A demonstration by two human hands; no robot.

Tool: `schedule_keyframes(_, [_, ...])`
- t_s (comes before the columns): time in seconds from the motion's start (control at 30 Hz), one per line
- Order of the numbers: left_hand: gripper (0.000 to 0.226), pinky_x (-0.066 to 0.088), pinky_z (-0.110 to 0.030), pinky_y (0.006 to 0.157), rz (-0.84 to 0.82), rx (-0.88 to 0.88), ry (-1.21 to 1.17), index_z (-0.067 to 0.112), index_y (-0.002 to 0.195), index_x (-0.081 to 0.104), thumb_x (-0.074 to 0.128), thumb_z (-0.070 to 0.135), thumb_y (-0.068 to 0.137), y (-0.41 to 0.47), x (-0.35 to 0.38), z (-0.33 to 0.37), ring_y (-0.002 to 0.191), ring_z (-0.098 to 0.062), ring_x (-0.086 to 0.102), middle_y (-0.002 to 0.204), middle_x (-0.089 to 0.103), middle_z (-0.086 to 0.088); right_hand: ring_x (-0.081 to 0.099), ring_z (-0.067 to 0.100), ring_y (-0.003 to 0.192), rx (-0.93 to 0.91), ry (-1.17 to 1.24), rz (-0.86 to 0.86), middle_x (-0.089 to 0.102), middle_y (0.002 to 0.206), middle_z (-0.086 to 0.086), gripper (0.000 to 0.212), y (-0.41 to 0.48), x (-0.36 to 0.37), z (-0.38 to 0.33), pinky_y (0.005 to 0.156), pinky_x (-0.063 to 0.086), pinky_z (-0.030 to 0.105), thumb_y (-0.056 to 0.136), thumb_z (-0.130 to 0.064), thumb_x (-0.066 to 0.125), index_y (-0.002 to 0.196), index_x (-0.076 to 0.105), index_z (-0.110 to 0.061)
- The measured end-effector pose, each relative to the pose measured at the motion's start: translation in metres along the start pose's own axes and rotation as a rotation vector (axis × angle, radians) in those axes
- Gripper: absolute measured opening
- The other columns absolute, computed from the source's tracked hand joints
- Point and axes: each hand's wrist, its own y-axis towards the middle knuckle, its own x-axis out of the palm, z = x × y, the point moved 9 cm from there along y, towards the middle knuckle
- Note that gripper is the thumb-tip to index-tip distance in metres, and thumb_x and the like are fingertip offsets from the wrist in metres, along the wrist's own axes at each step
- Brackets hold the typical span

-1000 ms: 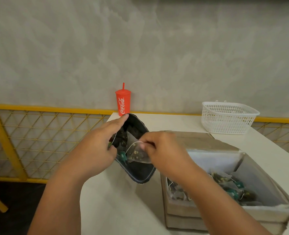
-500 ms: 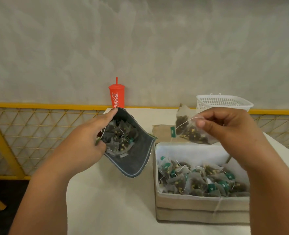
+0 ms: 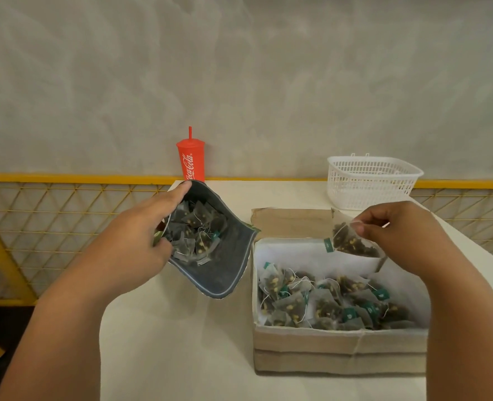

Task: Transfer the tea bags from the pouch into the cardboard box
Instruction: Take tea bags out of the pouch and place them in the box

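A tea bag point(image 3: 352, 241) is pinched by the right hand point(image 3: 395, 230) above the cardboard box point(image 3: 340, 347) at lower right, while the pouch point(image 3: 210, 241) is held open by the left hand point(image 3: 132, 241) at centre.

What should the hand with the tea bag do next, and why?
Probably lower it a little and let go: the right hand pinches a tea bag above the open cardboard box, where many bags already lie, while the left hand holds the pouch open.
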Motion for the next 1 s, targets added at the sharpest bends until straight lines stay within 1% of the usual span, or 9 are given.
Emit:
schedule_keyframes(0.13, [0.083, 0.031, -0.016, 0.087, 0.005, 0.008, 0.001, 0.052, 0.132, 0.015, 0.051, -0.003, 0.083, 0.0, 0.0, 0.002, 0.109, 0.011, 0.024, 0.126, 0.026, 0.031, 0.056, 0.014, 0.066, 0.037, -0.167, -0.103, 0.064, 0.069, -0.001, 0.019, 0.006, 0.024, 0.01, 0.059, 0.043, 0.025, 0.085, -0.017, 0.063, 0.069, 0.066, -0.026])
schedule_keyframes(0.2, [0.082, 0.032, -0.017, 0.085, 0.003, 0.005, -0.001, 0.052, 0.132, 0.015, 0.051, -0.003, 0.083, 0.0, 0.0, 0.002, 0.108, 0.01, 0.026, 0.124, 0.028, 0.031, 0.057, 0.017, 0.074, 0.071, -0.242, -0.146, 0.064, 0.08, 0.0, 0.012, 0.008, 0.037, 0.017, 0.066, 0.043, 0.026, 0.086, -0.013, 0.06, 0.088, 0.071, -0.018])
schedule_keyframes(0.3, [0.081, 0.032, -0.017, 0.085, -0.001, 0.006, 0.0, 0.049, 0.136, 0.017, 0.05, -0.003, 0.083, 0.0, 0.001, 0.002, 0.108, 0.01, 0.025, 0.125, 0.027, 0.03, 0.053, 0.016, 0.078, 0.151, -0.282, -0.234, 0.062, 0.105, 0.003, 0.031, 0.007, 0.055, 0.029, 0.065, 0.044, 0.024, 0.087, -0.003, 0.054, 0.108, 0.066, -0.021])
schedule_keyframes(0.4, [0.08, 0.032, -0.016, 0.084, -0.007, 0.01, 0.005, 0.046, 0.138, 0.017, 0.05, -0.003, 0.084, 0.0, 0.002, 0.002, 0.11, 0.009, 0.025, 0.125, 0.027, 0.029, 0.054, 0.021, 0.083, 0.186, -0.287, -0.238, 0.059, 0.119, 0.007, 0.042, 0.007, 0.056, 0.037, 0.061, 0.041, 0.023, 0.085, 0.005, 0.05, 0.115, 0.063, -0.022])
schedule_keyframes(0.53, [0.08, 0.033, -0.01, 0.078, -0.011, 0.02, 0.001, 0.047, 0.137, 0.017, 0.05, -0.003, 0.084, 0.0, 0.002, 0.002, 0.109, 0.009, 0.024, 0.124, 0.028, 0.028, 0.055, 0.022, 0.089, 0.226, -0.303, -0.159, 0.06, 0.113, 0.009, 0.037, 0.01, 0.041, 0.047, 0.069, 0.04, 0.025, 0.083, 0.005, 0.052, 0.108, 0.063, -0.02])
schedule_keyframes(0.77, [0.08, 0.031, -0.016, 0.083, -0.01, 0.019, 0.015, 0.047, 0.137, 0.016, 0.051, -0.002, 0.083, 0.001, 0.003, 0.001, 0.106, 0.01, 0.024, 0.122, 0.029, 0.027, 0.056, 0.023, 0.081, 0.248, -0.305, 0.021, 0.065, 0.089, 0.009, 0.023, 0.012, 0.011, 0.053, 0.067, 0.042, 0.028, 0.081, 0.0, 0.056, 0.072, 0.057, -0.021])
schedule_keyframes(0.87, [0.08, 0.033, -0.01, 0.077, -0.008, 0.02, 0.012, 0.049, 0.135, 0.015, 0.05, -0.001, 0.084, 0.001, 0.003, 0.002, 0.107, 0.01, 0.025, 0.122, 0.029, 0.028, 0.056, 0.022, 0.091, 0.294, -0.311, -0.088, 0.064, 0.105, 0.01, 0.021, 0.01, 0.023, 0.057, 0.075, 0.043, 0.027, 0.082, -0.001, 0.059, 0.095, 0.065, -0.017])
schedule_keyframes(0.93, [0.081, 0.033, -0.001, 0.071, -0.013, 0.033, 0.003, 0.051, 0.132, 0.013, 0.05, -0.002, 0.084, 0.001, 0.003, 0.002, 0.103, 0.013, 0.024, 0.121, 0.028, 0.028, 0.055, 0.023, 0.107, 0.317, -0.355, -0.203, 0.06, 0.12, 0.009, 0.035, 0.006, 0.036, 0.06, 0.089, 0.043, 0.028, 0.084, -0.002, 0.06, 0.117, 0.061, -0.013])
schedule_keyframes(1.0, [0.082, 0.032, 0.001, 0.072, -0.016, 0.046, -0.008, 0.054, 0.126, 0.01, 0.051, -0.002, 0.083, 0.001, 0.003, 0.002, 0.1, 0.016, 0.024, 0.122, 0.029, 0.029, 0.053, 0.024, 0.116, 0.304, -0.361, -0.224, 0.056, 0.128, 0.008, 0.041, 0.005, 0.04, 0.059, 0.097, 0.041, 0.029, 0.086, 0.0, 0.056, 0.125, 0.056, -0.012])
